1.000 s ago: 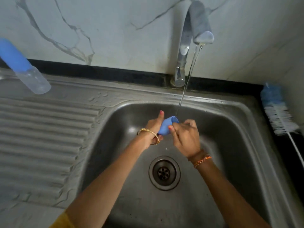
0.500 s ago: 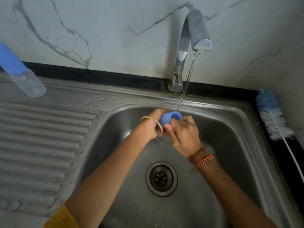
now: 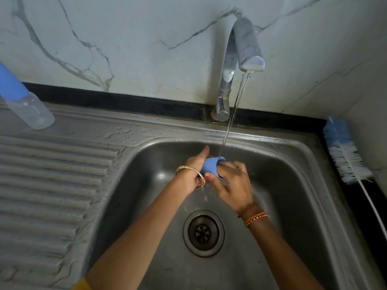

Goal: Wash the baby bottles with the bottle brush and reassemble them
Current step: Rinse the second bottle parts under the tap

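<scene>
At the frame's centre, over the sink [image 3: 293, 164], a blue bottle cap [image 3: 210, 167] sits under the tap's stream, gripped between the left hand [image 3: 193, 170] and the right hand [image 3: 232, 185], fingers curled round it.

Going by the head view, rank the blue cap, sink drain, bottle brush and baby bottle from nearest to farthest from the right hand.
1. Blue cap: held by the right hand under the stream.
2. Sink drain: just below, in the basin.
3. Bottle brush: right counter edge.
4. Baby bottle: far left, on the drainboard.
</scene>
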Tool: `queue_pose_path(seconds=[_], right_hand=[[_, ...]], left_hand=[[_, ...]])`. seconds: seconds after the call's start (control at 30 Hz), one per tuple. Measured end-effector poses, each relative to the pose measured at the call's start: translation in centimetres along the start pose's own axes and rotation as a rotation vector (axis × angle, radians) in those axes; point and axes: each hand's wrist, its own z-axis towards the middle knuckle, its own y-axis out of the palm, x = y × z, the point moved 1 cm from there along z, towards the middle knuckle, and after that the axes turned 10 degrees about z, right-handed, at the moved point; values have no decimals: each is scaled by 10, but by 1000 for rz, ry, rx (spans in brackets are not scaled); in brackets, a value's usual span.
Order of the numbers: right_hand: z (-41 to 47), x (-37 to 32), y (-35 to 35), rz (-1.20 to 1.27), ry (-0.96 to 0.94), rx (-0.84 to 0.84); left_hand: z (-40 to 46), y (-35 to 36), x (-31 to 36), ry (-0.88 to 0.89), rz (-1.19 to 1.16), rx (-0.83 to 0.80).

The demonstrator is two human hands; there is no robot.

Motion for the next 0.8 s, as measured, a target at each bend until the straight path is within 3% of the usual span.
queue_pose_path(seconds=[0.07, 0.13, 0.23, 0.3, 0.37, 0.47, 0.57, 0.63, 0.7, 0.77, 0.8], right_hand=[[-9, -8, 5, 251, 194, 256], [-13, -16, 13, 377, 320, 464], [-8, -10, 14, 428, 476, 653], [-3, -5, 12, 647, 673, 578], [0, -6, 13, 632, 706, 377], [9, -18, 7, 286, 354, 133], [21, -21, -1, 312, 217, 10], [25, -20, -3, 475, 210, 57], [30, -23, -4, 867, 399, 207], [35, -22, 1, 1261, 689, 436], [36, -21, 3, 1347, 816, 495]], left_hand=[[-1, 10, -4, 228, 56, 134], [-11, 20, -4, 352, 10, 166], [-8, 20, -3, 243, -166, 162], [-5, 16, -6, 27, -280, 99], [0, 14, -14, -113, -309, 59], [-3, 12, -23, -149, -299, 32], [-11, 11, -22, -185, -250, -66], [-13, 10, -14, -161, -103, -59], [-14, 12, -4, -41, 40, -2], [-14, 15, -1, 169, 203, 250], [-14, 15, -3, 306, 273, 402]])
